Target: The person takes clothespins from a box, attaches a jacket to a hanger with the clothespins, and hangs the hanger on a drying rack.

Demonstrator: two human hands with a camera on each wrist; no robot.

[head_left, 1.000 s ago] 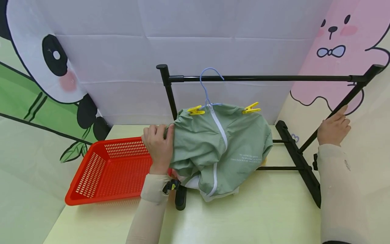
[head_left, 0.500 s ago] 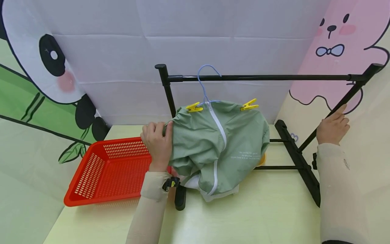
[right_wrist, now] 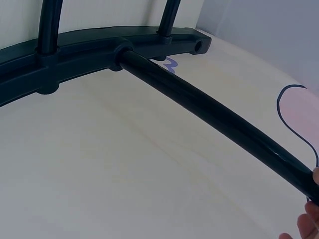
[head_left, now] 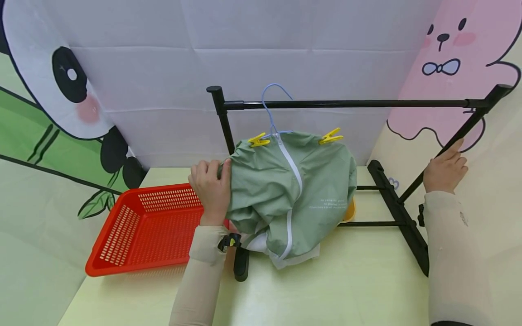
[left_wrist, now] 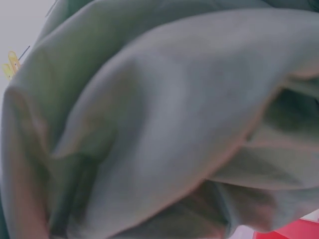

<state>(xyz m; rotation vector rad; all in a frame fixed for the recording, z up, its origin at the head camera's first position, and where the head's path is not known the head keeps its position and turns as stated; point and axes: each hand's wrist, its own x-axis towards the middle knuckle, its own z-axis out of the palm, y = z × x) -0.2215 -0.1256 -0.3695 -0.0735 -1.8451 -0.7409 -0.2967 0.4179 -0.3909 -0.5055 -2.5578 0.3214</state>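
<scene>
A small green zip jacket (head_left: 322,181) hangs on a blue hanger (head_left: 270,111) hooked over the top bar of a black clothes rack (head_left: 346,104). Two yellow clothespins (head_left: 259,140) are clipped at its shoulders. My left hand (head_left: 212,190) holds the jacket's left edge, beside the rack's left post; its fingertips are partly hidden. Folds of the jacket (left_wrist: 174,119) fill the left wrist view. With my right hand (head_left: 444,172) I grip the rack's slanted right post (head_left: 420,181). That post (right_wrist: 214,114) crosses the right wrist view, where a few fingertips (right_wrist: 308,226) show.
A red plastic basket (head_left: 138,267) stands on the table (head_left: 326,294), left of the rack. Part of something yellow-orange (head_left: 349,212) shows behind the jacket. The rack's right foot (head_left: 408,231) lies near the right wall, and a pale wall sheet (head_left: 163,81) is behind.
The jacket and hanger have shifted left and slightly up, uncovering more of the yellow-orange thing. My left hand has risen a little with the jacket. My right hand keeps its grip on the post.
</scene>
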